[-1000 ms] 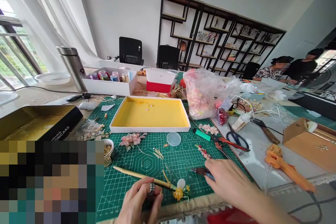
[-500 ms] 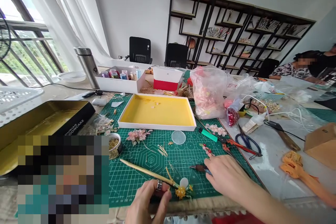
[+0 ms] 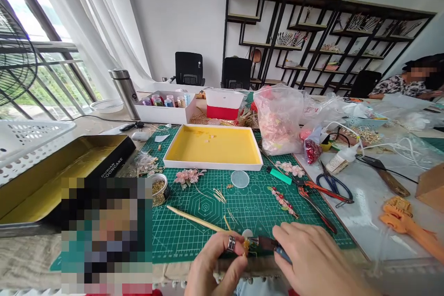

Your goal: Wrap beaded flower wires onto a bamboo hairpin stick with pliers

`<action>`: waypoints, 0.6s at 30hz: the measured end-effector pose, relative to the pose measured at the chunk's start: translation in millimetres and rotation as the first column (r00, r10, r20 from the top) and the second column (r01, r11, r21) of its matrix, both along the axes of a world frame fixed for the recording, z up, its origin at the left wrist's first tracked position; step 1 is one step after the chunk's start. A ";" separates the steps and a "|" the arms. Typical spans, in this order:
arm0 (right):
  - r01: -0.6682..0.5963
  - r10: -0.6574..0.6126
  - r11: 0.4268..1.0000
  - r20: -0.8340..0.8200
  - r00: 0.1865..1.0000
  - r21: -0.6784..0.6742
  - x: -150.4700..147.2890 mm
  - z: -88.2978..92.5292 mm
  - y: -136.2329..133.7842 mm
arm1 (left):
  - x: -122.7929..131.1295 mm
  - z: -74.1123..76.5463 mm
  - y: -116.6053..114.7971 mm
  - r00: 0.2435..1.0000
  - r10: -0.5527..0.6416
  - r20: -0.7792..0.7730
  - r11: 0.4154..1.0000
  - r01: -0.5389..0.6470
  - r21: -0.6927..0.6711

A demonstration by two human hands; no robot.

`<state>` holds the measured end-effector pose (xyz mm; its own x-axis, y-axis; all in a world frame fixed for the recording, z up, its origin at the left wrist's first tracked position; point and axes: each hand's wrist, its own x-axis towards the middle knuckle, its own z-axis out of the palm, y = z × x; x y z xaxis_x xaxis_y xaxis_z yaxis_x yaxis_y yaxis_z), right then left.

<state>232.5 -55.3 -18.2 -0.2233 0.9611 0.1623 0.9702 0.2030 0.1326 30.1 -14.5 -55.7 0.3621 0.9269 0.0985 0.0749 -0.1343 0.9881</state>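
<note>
- Left hand sits over the near edge of the cutting mat, fingers curled and pinched inward, a silver ring on one
- Right hand sits just beside it, fingers bent and closed
- Right forearm runs off the bottom edge of the view

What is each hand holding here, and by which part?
The left hand grips a thin wooden stick near the yellow flower at its end; the right hand holds small pliers by the blue handle, tips at the flower.
</note>
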 end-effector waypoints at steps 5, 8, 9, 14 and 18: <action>-0.038 0.036 0.991 0.019 0.999 0.129 -12.0 7.7 -6.8 | -0.5 1.2 2.4 0.990 -0.071 0.118 0.990 0.085 -0.110; -0.046 0.035 0.977 0.056 0.998 0.210 -20.0 11.4 -10.0 | -0.9 -1.5 2.1 0.985 -0.117 0.126 0.984 0.132 -0.121; -0.043 0.029 0.973 0.068 0.997 0.225 -22.4 12.3 -10.6 | -0.6 -2.2 1.5 0.987 -0.102 0.124 0.987 0.117 -0.112; -0.012 0.001 0.978 0.052 0.999 0.208 -28.2 16.9 -12.3 | 1.5 -3.0 -3.6 0.983 0.004 0.184 0.989 0.024 -0.148; -0.041 0.043 0.987 -0.011 0.999 0.154 -24.1 20.8 -15.0 | 1.7 -0.2 -4.9 0.940 -0.009 0.342 0.947 0.118 -0.298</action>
